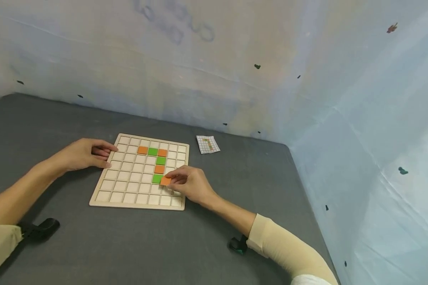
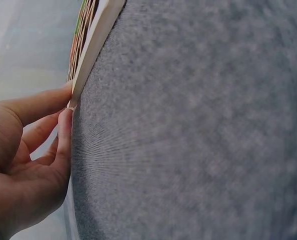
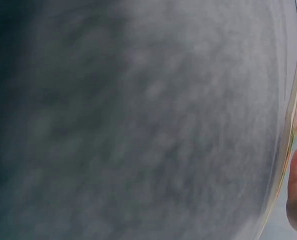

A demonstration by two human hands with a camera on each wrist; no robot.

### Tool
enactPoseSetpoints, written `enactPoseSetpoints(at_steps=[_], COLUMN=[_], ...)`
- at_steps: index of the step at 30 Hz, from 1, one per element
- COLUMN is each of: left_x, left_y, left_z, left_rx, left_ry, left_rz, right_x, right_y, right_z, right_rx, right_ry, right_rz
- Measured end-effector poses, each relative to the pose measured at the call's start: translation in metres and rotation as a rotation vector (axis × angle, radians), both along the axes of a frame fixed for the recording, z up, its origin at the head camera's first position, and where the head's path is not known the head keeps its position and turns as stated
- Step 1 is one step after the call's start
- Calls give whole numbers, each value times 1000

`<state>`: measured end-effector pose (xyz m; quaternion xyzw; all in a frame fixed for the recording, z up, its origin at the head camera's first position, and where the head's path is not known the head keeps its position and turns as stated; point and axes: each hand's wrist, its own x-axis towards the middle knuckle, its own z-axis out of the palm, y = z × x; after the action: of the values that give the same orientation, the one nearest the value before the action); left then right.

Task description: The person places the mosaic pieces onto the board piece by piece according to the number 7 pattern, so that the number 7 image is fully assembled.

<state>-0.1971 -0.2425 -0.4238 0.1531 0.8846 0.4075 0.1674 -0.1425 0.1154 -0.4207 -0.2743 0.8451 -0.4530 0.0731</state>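
A pale wooden grid board point(image 1: 137, 206) lies on the dark table in the head view. Orange and green square tiles form a short row on it, then a column downward, with a green tile point(image 1: 157, 179) lowest. My right hand point(image 1: 194, 184) pinches an orange tile point(image 1: 165, 181) between thumb and fingers, just beside that green tile. Whether the held tile touches the board cannot be told. At the board's left edge, my left hand point(image 1: 83, 154) holds the rim with thumb and fingertips; the left wrist view shows these fingers point(image 2: 43, 102) against the board's edge point(image 2: 91, 55).
A small printed card point(image 1: 208, 144) with a coloured grid pattern lies beyond the board's upper right corner. Dark grey cloth covers the table point(image 1: 146, 245). A pale sheet point(image 1: 217, 71) rises behind it, and another stands along the right side.
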Motion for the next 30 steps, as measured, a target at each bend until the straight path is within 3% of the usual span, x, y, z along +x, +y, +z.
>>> enactPoseSetpoints(at_steps=[17,30], left_x=[1,0], left_y=[-4,-5], left_z=[3,2], left_rx=[-20,-25], left_ry=[-12,5], left_rz=[4,-3], right_x=[4,6], right_y=[-24,-28], right_z=[-1,2], right_rx=[217,268], right_ry=[149,184], right_rz=[74,78])
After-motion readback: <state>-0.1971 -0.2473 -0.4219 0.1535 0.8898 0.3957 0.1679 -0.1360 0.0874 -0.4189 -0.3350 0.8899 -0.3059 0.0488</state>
